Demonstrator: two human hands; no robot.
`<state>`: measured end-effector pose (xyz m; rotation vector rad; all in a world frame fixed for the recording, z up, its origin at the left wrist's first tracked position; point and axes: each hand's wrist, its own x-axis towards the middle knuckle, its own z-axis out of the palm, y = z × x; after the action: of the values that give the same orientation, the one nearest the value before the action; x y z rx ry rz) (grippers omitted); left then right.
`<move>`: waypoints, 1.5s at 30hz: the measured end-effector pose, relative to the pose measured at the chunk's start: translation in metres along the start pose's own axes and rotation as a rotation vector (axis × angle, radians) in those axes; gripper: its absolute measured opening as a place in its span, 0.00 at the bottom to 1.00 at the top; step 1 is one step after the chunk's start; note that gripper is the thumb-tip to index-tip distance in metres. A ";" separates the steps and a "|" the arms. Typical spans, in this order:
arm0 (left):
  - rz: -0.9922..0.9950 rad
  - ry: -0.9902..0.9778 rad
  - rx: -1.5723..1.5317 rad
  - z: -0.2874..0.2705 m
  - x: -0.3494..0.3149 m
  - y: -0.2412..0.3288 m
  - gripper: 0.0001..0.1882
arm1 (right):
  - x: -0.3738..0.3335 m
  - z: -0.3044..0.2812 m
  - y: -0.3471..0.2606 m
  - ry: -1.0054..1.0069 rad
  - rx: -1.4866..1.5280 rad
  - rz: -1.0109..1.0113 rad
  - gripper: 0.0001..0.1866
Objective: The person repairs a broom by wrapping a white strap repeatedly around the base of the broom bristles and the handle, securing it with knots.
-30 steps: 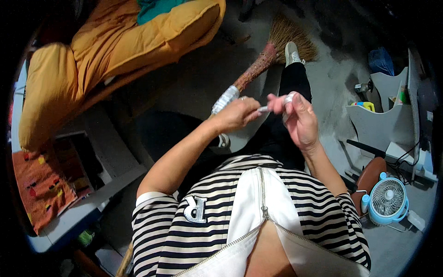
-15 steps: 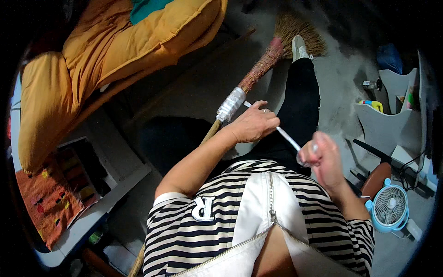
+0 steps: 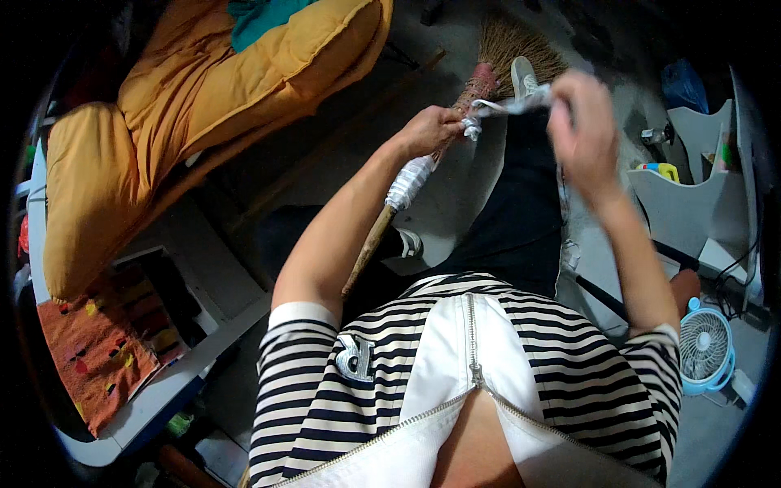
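Note:
A straw broom (image 3: pixel 521 50) slants across the floor between my legs, bristles at the far end. White strip is wound round a lower length of its shaft (image 3: pixel 411 183), above the bare wooden handle (image 3: pixel 370 248). My left hand (image 3: pixel 429 132) is closed round the shaft just below the reddish binding (image 3: pixel 480 79), its fingertips partly hidden by a crumpled white bit. From there a twisted white plastic strip (image 3: pixel 517 104) stretches right to my right hand (image 3: pixel 586 134), which is raised, blurred and closed on its end.
An orange-yellow padded cover (image 3: pixel 244 106) drapes over furniture at the left, above a white table edge (image 3: pixel 154 411) with a patterned orange cloth (image 3: pixel 93 366). On the right are a light-blue fan (image 3: pixel 704 350), a grey open bin-like holder (image 3: pixel 683 195) and a plastic bottle (image 3: pixel 657 136).
Both hands have moved farther away. My left hand has gone up the broom shaft toward the binding. My right hand has risen, drawing the strip out to the right of the broom.

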<state>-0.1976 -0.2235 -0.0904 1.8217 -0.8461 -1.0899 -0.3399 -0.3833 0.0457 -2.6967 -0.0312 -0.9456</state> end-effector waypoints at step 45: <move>-0.396 0.401 0.590 0.048 0.006 -0.059 0.20 | -0.010 0.211 0.052 -0.737 0.733 0.619 0.18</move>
<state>-0.2312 -0.2178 -0.1583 2.6764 -0.6107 -0.6882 -0.2131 -0.3755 -0.1310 -1.9971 0.2411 0.2358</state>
